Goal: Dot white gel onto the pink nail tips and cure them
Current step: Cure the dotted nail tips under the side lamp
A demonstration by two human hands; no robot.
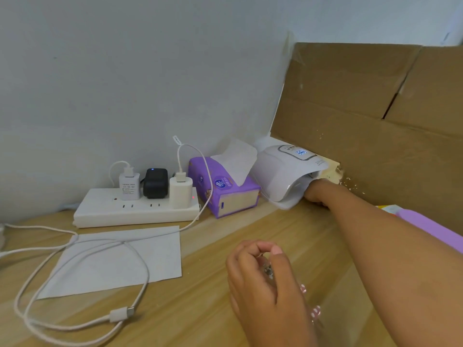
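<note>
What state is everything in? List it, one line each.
Nail lamp: on, display lit.
Right hand: in the lamp mouth, fingers hidden.
Left hand: curled round a small shiny thing.
Pink nail tips: dotted white.
Tissue pack: open, tissue sticking out.
Power strip: three chargers plugged in.
Loose cable end: unplugged.

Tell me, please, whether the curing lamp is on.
On: the curing lamp shows lit blue digits on its display, right hand at its opening.

left hand (258, 279) – fingers curled, pinching | right hand (316, 194) – arm outstretched, fingers hidden
</note>
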